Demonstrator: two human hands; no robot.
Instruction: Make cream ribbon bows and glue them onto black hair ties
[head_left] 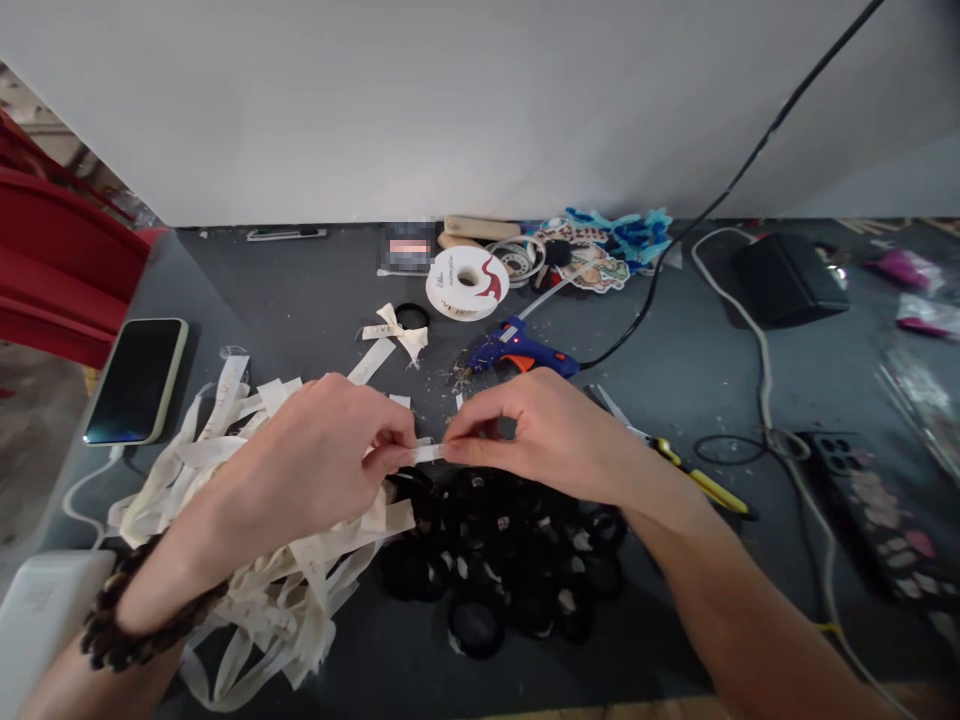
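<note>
My left hand and my right hand meet above the middle of the dark table. Between them they pinch a short strip of cream ribbon, one end in each hand's fingertips. Under my left hand lies a loose heap of cream ribbon strips. Below both hands sits a pile of black hair ties. A finished cream ribbon bow lies further back beside a single black hair tie.
A blue glue gun with a black cord lies behind my hands, near a white ribbon spool. Yellow-handled scissors lie to the right. Phones rest at the left edge and at the right. A black box sits far right.
</note>
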